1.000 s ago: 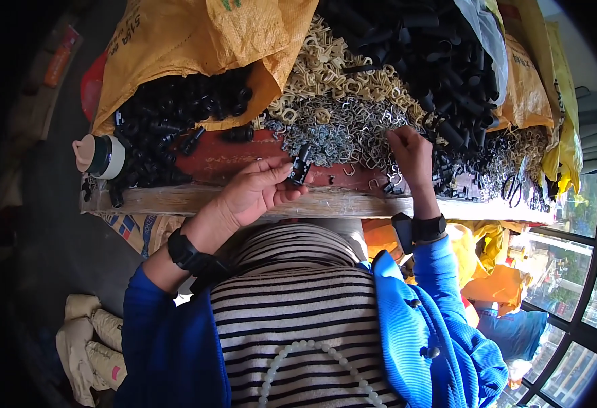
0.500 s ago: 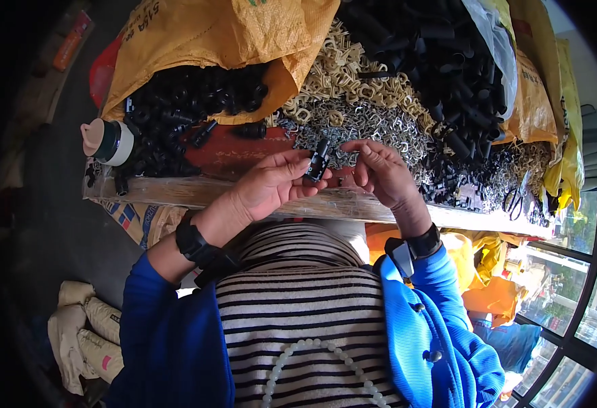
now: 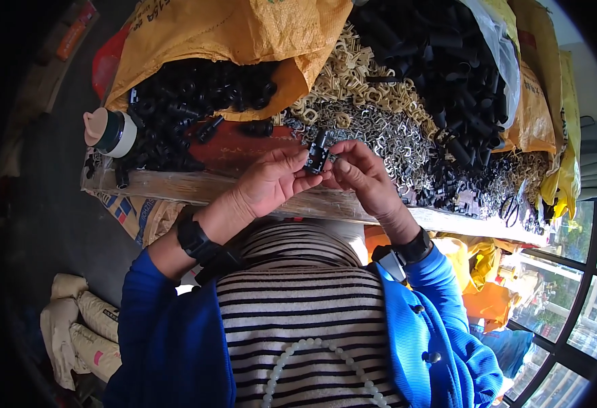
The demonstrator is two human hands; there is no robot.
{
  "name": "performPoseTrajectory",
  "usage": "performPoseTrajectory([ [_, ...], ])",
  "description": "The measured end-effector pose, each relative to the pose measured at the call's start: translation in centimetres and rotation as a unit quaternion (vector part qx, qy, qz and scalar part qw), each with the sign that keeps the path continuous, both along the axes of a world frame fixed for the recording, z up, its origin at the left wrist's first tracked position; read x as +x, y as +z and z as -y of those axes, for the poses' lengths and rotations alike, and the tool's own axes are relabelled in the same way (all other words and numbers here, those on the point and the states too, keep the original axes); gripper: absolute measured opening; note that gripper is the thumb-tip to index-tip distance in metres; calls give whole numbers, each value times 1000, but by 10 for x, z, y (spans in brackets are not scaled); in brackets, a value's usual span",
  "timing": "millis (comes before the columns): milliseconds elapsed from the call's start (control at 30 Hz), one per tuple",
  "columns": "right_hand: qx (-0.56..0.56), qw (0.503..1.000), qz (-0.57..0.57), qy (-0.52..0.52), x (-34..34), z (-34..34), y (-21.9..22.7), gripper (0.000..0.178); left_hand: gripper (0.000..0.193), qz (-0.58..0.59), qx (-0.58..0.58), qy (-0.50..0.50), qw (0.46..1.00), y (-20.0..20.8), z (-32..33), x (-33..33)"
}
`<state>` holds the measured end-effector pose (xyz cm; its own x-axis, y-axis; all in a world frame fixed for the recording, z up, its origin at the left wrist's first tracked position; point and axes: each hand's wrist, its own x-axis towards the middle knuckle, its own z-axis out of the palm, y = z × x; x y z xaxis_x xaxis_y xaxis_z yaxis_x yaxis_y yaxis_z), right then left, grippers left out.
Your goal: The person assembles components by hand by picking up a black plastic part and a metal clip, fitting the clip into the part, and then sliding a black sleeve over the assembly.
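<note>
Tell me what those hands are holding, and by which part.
The left hand holds a small black part by its lower left edge; the right hand is at its right side, its grip unclear.

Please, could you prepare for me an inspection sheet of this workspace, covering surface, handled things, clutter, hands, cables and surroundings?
Surface: reddish worktop with a wooden front edge, largely covered by loose parts.
Handled things: one small black part, held above the front edge.
Clutter: heaps of beige clips, curved metal pieces and black tubes; an open orange sack; a lidded cup at the left end.
Hands: left hand grips the black part; right hand has its fingertips close against it, any grip unclear.
Cables: nothing certain seen.
Surroundings: pale sacks on the floor at left, windows at right.
</note>
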<state>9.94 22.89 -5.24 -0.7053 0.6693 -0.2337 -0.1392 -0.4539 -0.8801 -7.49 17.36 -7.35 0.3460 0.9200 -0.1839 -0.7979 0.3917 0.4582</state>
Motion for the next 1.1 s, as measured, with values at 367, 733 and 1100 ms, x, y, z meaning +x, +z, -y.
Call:
performPoseTrajectory([
  [367,486,844,227,-26,12,-1,5,10,25,-2,-34,-13,999,2,-1,-2],
  [733,177,980,65,-58,7,11,16,12,22,-46,-28,-41,998,9,8,6],
  [1100,536,830,139,-67,2,13,16,7,19,-36,-34,-54,997,5,11,6],
])
